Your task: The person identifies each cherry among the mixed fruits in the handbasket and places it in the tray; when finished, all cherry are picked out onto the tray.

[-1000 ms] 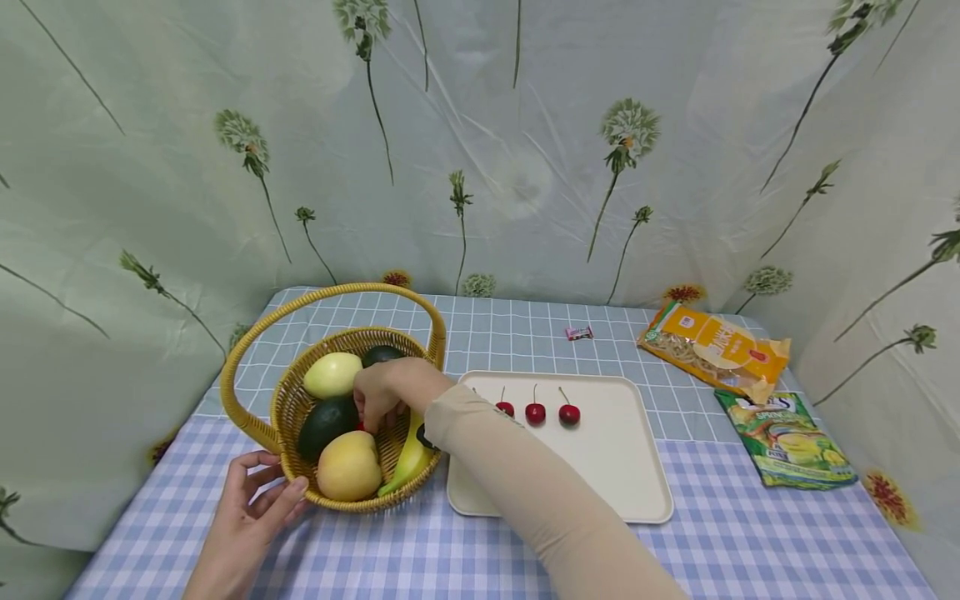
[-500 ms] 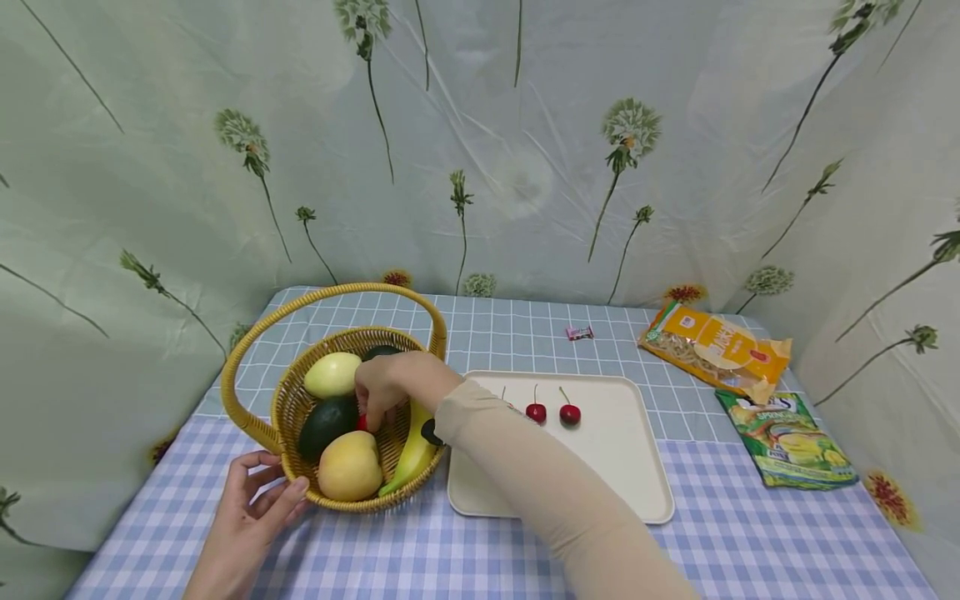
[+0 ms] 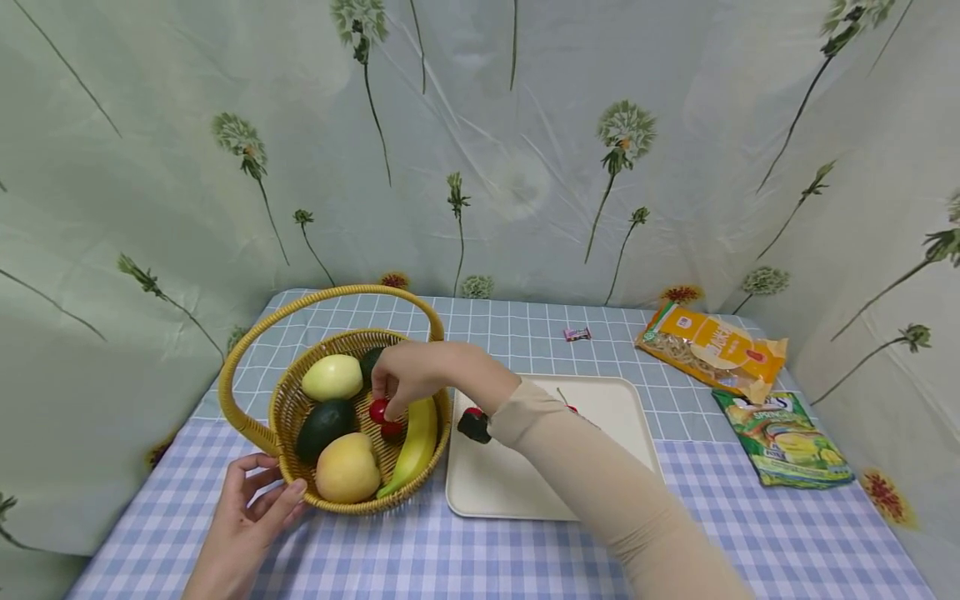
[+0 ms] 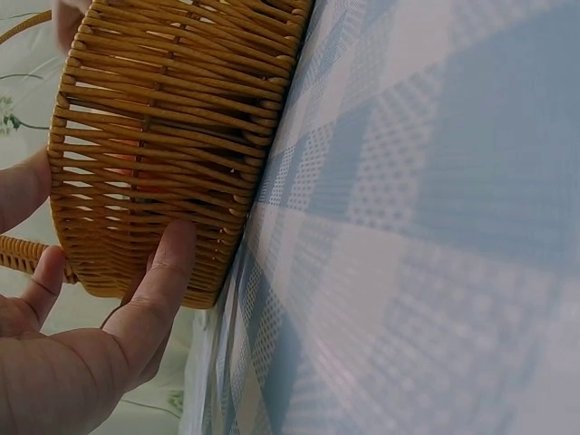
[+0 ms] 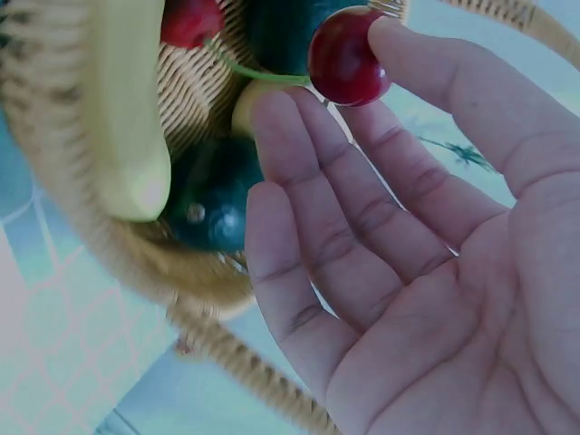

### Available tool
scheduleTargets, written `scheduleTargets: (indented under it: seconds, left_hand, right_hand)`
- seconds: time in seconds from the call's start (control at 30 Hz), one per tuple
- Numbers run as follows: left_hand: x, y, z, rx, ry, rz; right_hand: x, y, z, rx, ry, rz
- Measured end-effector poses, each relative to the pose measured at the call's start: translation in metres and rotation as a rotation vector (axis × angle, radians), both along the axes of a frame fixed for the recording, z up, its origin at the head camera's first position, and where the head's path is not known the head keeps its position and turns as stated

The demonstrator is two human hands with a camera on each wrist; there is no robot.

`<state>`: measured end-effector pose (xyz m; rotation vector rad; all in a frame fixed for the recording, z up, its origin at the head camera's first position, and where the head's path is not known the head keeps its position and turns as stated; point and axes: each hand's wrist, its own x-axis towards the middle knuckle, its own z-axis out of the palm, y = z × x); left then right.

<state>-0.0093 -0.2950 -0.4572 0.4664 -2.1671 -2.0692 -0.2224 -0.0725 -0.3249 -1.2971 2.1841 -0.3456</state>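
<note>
In the head view my right hand (image 3: 416,371) is over the wicker basket (image 3: 281,400), pinching a red cherry (image 5: 344,59) between thumb and index finger in the right wrist view. Its green stem reaches toward another cherry (image 5: 190,20) in the basket. My left hand (image 3: 251,508) grips the basket's near left side, thumb at the rim and fingers against the outer wall. Inside lie a banana (image 3: 417,442), a yellow peach-like fruit (image 3: 347,468), a dark green fruit (image 3: 325,427), a pale yellow-green fruit (image 3: 332,377) and another dark fruit (image 3: 369,362) partly behind the hand.
A cream tray (image 3: 517,504) with cherries, mostly hidden by my right forearm, stands right of the basket. An orange noodle packet (image 3: 712,346) and a green snack bag (image 3: 783,437) lie at right. Behind the tray is a small pink wrapped candy (image 3: 577,334). The basket's tall handle (image 3: 330,293) arches up.
My right hand has lifted and moved right inside the basket, bringing the pinched cherry into view with another cherry below it. The left hand stays at the basket's side.
</note>
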Motion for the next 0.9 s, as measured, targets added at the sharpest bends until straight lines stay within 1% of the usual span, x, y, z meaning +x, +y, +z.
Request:
scheduleTargets:
  seconds: [0.13, 0.23, 0.4, 0.47, 0.53, 0.73, 0.9]
  left_hand:
    - [0.000, -0.001, 0.001, -0.006, -0.006, 0.001]
    - [0.000, -0.001, 0.001, -0.014, -0.014, 0.003]
    - [0.000, 0.000, 0.002, -0.010, -0.020, 0.002]
    - [0.000, 0.000, 0.002, -0.007, -0.020, 0.001]
    - [0.000, 0.000, 0.002, -0.007, -0.021, 0.001]
    - [-0.001, 0.000, 0.003, -0.022, -0.032, 0.002]
    - [-0.001, 0.001, 0.004, -0.039, -0.046, 0.004]
  right_hand:
    - [0.001, 0.019, 0.005, -0.072, -0.036, 0.006]
    - [0.003, 0.035, 0.009, -0.102, -0.033, -0.003]
    - [0.003, 0.068, 0.015, -0.136, -0.058, -0.060]
    - [0.002, 0.084, 0.016, -0.151, -0.073, -0.089]
    - [0.000, 0.100, 0.017, -0.165, -0.070, -0.116]
    - [-0.003, 0.154, 0.010, -0.206, -0.050, -0.241]
    - [-0.007, 0.200, -0.007, -0.206, -0.013, -0.373]
